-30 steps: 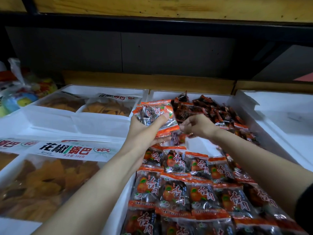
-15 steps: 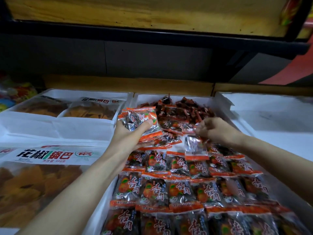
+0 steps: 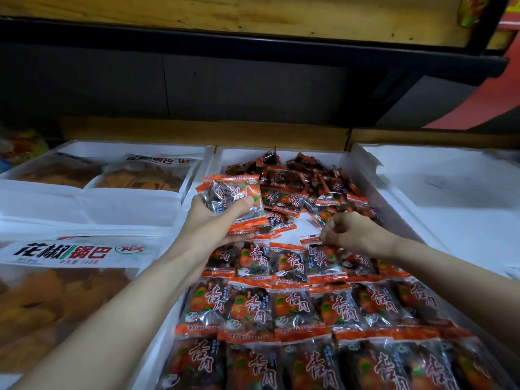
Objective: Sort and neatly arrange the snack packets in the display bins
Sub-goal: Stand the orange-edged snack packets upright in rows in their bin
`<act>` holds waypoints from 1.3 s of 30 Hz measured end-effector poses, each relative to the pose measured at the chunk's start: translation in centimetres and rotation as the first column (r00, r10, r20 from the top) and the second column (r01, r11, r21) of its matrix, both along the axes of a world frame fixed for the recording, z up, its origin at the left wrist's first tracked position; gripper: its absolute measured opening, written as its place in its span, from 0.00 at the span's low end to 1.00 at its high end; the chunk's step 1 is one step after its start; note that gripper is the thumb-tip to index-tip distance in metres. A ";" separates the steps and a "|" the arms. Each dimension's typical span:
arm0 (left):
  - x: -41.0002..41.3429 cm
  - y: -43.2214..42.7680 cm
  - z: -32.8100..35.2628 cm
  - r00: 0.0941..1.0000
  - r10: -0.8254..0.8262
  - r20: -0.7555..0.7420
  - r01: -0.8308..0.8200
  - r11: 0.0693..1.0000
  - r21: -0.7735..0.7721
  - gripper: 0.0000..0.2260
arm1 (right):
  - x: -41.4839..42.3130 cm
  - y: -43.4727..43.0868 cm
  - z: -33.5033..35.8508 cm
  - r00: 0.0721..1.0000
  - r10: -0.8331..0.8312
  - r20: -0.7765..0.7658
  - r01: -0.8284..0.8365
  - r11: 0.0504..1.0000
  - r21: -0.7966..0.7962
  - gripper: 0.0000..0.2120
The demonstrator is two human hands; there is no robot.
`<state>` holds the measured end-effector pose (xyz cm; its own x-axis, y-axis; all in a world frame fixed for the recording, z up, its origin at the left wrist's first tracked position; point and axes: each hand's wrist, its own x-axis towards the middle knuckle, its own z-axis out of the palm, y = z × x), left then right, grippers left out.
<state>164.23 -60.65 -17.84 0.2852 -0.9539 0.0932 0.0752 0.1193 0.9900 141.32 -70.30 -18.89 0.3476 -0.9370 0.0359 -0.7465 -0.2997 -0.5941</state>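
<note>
A white foam bin (image 3: pixel 394 198) in the middle holds orange-and-clear snack packets. Neat overlapping rows (image 3: pixel 295 308) fill its near half; a loose heap (image 3: pixel 304 178) lies at the back. My left hand (image 3: pixel 213 220) grips a small stack of packets (image 3: pixel 236 201) above the bin's left side, thumb on top. My right hand (image 3: pixel 357 235) pinches the top edge of one packet (image 3: pixel 323 260) at the far end of the rows, laying it upside down beside the others.
To the left, white bins (image 3: pixel 92 209) hold large clear bags of golden crisps (image 3: pixel 42 302) with printed labels. A white bin (image 3: pixel 450 192) stands to the right. A dark shelf beam (image 3: pixel 253 49) runs overhead at the back.
My right hand has carried one packet from near the heap down onto the end of the arranged rows. My left hand keeps its stack, almost unmoved. The camera shifted slightly.
</note>
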 end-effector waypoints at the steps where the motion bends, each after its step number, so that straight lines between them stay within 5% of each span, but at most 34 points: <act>1: 0.0 0.0 0.0 1.000 0.001 0.004 -0.001 1.000 0.002 0.32 | -0.1 0.0 -0.1 1.000 0.003 -0.024 -0.004 0.999 -0.032 0.06; 7: 0.0 0.2 0.1 0.999 -0.053 0.007 0.053 0.999 -0.004 0.36 | -0.3 0.8 -0.3 0.998 0.043 -0.041 -0.050 0.979 -0.197 0.14; 10: -0.7 0.8 0.8 0.997 -0.073 -0.032 0.072 0.997 -0.015 0.39 | 0.3 3.0 1.0 0.991 0.107 0.077 -0.075 0.940 -0.333 0.14; 16: -3.8 3.1 1.6 0.968 -0.249 -0.019 0.249 0.969 -0.003 0.23 | 2.1 8.9 3.8 0.914 0.291 0.282 -0.244 0.951 -0.191 0.17; 24: -5.6 7.0 1.5 0.961 -0.259 -0.093 0.263 0.964 0.033 0.26 | 1.5 13.4 5.3 0.842 0.239 0.484 -0.265 0.964 -0.016 0.12; 29: -5.8 9.7 1.5 0.961 -0.265 -0.081 0.272 0.958 0.092 0.22 | 0.9 15.5 6.0 0.867 0.226 0.445 -0.312 0.941 0.131 0.22; 33: -5.9 11.6 1.3 0.966 -0.238 -0.101 0.248 0.964 0.096 0.31 | 0.3 17.4 5.7 0.822 0.202 0.533 -0.383 0.888 0.254 0.12; 39: -6.4 13.9 0.8 0.963 -0.246 -0.108 0.255 0.963 0.083 0.26 | -0.2 20.2 3.4 0.730 0.157 0.665 -0.412 0.878 0.245 0.09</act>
<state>157.80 -46.72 -17.01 0.0392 -0.9991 -0.0172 0.1856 -0.0097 0.9826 141.13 -50.10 -15.53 0.6202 -0.7840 0.0272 -0.0971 -0.1111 -0.9890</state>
